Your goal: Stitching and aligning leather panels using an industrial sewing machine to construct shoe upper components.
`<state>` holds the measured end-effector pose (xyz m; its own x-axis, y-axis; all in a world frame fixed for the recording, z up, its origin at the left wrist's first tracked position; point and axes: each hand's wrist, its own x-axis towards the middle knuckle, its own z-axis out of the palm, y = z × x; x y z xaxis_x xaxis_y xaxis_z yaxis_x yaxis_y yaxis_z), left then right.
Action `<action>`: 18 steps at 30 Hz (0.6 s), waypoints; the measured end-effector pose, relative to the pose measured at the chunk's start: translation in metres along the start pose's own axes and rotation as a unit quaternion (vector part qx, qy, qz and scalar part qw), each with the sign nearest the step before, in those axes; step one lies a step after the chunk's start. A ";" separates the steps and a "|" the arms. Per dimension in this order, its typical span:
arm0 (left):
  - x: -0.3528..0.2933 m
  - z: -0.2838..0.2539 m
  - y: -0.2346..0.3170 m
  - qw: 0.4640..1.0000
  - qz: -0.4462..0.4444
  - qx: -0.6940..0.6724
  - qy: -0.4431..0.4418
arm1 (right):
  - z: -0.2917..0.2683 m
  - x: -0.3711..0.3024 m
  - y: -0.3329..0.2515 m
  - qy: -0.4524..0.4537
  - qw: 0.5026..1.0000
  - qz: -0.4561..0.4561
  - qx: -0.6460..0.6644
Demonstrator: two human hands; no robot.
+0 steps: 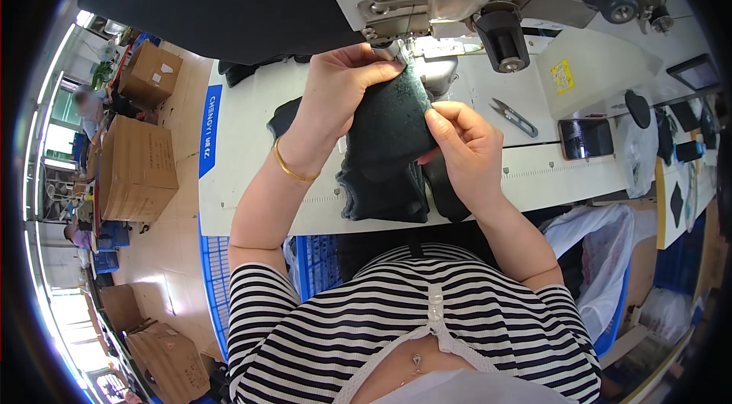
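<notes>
A dark fabric piece (pixel 387 125) is stretched between my two hands below the sewing machine (pixel 396 11). My left hand (pixel 343 87) pinches its upper edge close to the lit needle area, thumb pressed on the cloth. Lower down on the right edge, my right hand (pixel 463 141) grips the cloth between thumb and fingers. Under it, a stack of similar dark pieces (pixel 385 198) lies at the front of the white table (pixel 259 175). The exact stitching point is hidden behind my left fingers and the machine.
Thread snips (pixel 515 117) and a dark-screened phone (pixel 585 138) lie on the table at the right. More dark cloth (pixel 244 70) rests at the far left. Blue crates (pixel 319 260) stand below the front edge; cardboard boxes (pixel 139 167) sit on the floor at left.
</notes>
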<state>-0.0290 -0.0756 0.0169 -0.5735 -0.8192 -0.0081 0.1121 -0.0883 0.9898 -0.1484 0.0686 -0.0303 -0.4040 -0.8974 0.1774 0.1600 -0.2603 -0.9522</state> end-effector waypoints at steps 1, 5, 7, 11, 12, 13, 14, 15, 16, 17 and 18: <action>0.000 0.000 0.000 1.000 -0.001 0.001 0.000 | 0.000 0.000 0.000 0.000 1.000 0.001 0.002; -0.001 -0.001 0.000 1.000 0.002 -0.002 -0.006 | 0.000 0.000 0.001 0.002 1.000 0.004 -0.003; 0.000 -0.001 0.002 1.000 0.002 0.003 -0.006 | 0.000 0.000 0.001 0.000 1.000 0.005 0.001; -0.001 -0.001 0.003 1.000 0.017 0.020 -0.009 | 0.000 0.000 0.002 0.001 1.000 0.006 0.002; 0.000 -0.001 0.003 1.000 0.010 0.027 -0.004 | 0.000 0.000 0.002 0.000 1.000 0.004 0.000; 0.000 -0.001 0.003 1.000 0.014 0.023 -0.008 | 0.000 0.000 0.002 -0.001 1.000 0.003 -0.002; 0.000 -0.001 0.002 1.000 0.012 0.022 -0.008 | 0.000 0.000 0.001 0.000 1.000 0.004 -0.003; 0.000 -0.002 0.002 1.000 0.014 0.022 -0.007 | 0.000 -0.001 0.001 -0.002 1.000 0.005 0.001; 0.001 -0.002 0.001 1.000 0.010 0.021 -0.008 | 0.001 -0.001 0.001 -0.004 1.000 0.006 0.006; 0.002 -0.003 0.000 1.000 0.010 0.015 -0.006 | 0.001 0.000 0.001 -0.004 1.000 0.007 0.006; 0.003 -0.004 0.000 1.000 0.010 0.010 -0.004 | 0.002 0.000 0.001 -0.001 1.000 0.008 0.009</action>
<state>-0.0277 -0.0801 0.0158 -0.5777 -0.8161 0.0131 0.1074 -0.0601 0.9924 -0.1465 0.0675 -0.0304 -0.3996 -0.9021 0.1630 0.1824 -0.2524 -0.9503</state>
